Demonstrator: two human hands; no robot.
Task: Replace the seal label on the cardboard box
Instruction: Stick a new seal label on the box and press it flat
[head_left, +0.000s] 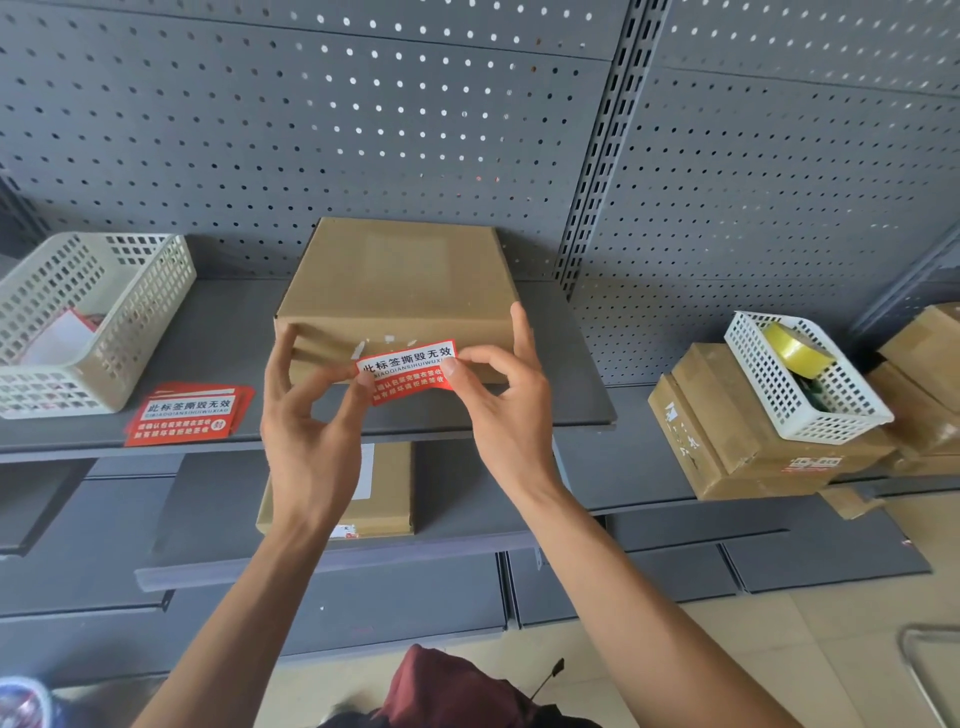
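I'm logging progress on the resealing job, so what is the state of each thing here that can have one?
Cardboard box: closed, flat on the shelf, white label scraps on its front face.
Red seal label: held at the box's front face, not pressed flat.
Left hand: pinches the label's left end.
Right hand: pinches the label's right end.
Spare label stack: lying on the shelf.
Yellow tape roll: in the white basket.

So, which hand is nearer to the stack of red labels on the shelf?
Left. The left hand is just right of the stack; the right hand is farther right, beyond it.
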